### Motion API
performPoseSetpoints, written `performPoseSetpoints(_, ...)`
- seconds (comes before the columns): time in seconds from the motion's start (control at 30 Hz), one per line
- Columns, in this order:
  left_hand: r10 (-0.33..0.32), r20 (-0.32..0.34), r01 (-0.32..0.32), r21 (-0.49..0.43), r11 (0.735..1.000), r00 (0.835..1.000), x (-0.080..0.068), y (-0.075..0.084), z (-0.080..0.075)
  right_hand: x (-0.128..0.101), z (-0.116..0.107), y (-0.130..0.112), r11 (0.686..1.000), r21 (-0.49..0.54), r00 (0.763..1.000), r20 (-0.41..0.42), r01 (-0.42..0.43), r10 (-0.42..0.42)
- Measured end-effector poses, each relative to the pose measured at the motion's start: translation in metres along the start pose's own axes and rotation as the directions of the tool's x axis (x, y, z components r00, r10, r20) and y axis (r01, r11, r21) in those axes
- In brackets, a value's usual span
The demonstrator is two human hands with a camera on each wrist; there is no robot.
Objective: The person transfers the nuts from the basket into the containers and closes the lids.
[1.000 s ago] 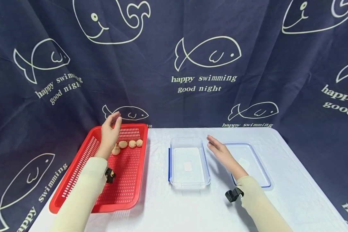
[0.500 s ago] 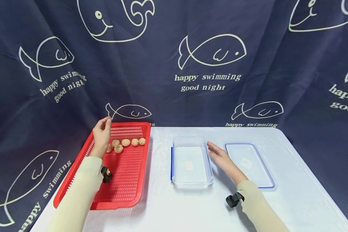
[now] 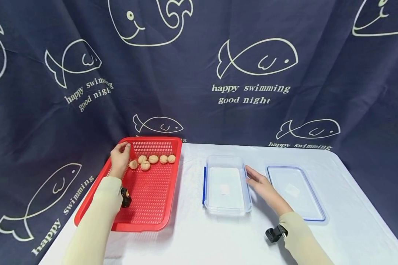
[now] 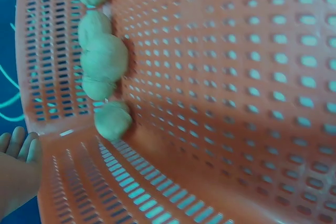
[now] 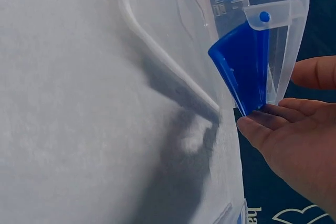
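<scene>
Two hands out, neither one gripped anything.
We saw left hand loosely curled at nuts' nine o'clock in red basket; right hand flat, touching clear box at three o'clock.

— What's the surface here?

— A table under a white cloth, set against a dark blue curtain.

— And what sits straight on it?

— Three things in a row. At the left, a red basket with slotted walls, reaching to the table's far edge. In the middle, a clear box with a blue clip on its left side. At the right, a clear lid with a blue rim, lying flat.

— How are they spaced?

— The basket stands apart from the box, with bare cloth between. The lid lies near the box's right side, not touching it.
</scene>
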State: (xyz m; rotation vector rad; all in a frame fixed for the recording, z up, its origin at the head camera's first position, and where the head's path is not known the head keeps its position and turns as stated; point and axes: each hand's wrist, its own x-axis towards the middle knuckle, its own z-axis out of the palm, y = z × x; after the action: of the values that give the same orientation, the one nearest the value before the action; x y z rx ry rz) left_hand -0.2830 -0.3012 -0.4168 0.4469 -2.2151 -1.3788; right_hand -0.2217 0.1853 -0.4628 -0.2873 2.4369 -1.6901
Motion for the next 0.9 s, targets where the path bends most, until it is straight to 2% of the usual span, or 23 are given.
performPoseSetpoints(0.17, -0.034, 0.065, 0.030, 0.063, 0.998, 0.997, 0.000, -0.010, -0.001, -0.002, -0.001, 0.002, 1.000, 0.006, 1.000, 0.006, 0.010, -0.010)
performPoseSetpoints(0.4, -0.021, 0.144, 0.017, 0.028, 0.999, 0.989, -0.002, -0.021, -0.002, -0.001, -0.001, 0.002, 1.000, 0.013, 1.000, 0.011, 0.013, -0.013)
performPoseSetpoints(0.47, -0.030, 0.161, 0.021, 0.058, 0.998, 0.986, -0.003, -0.022, -0.002, 0.000, -0.001, 0.002, 1.000, 0.012, 1.000, 0.011, 0.009, -0.009)
performPoseSetpoints(0.5, -0.058, 0.185, 0.039, 0.105, 0.994, 0.981, -0.004, -0.021, -0.002, 0.000, -0.001, 0.002, 1.000, 0.012, 1.000, 0.013, 0.003, -0.004)
performPoseSetpoints(0.57, -0.081, 0.203, 0.053, 0.140, 0.989, 0.976, -0.004, -0.022, -0.001, 0.000, -0.001, 0.001, 1.000, 0.011, 1.000, 0.014, 0.000, 0.000)
performPoseSetpoints(0.9, -0.129, 0.265, 0.071, 0.219, 0.973, 0.955, -0.007, -0.037, -0.002, -0.001, 0.001, 0.002, 1.000, 0.007, 1.000, 0.027, 0.008, -0.008)
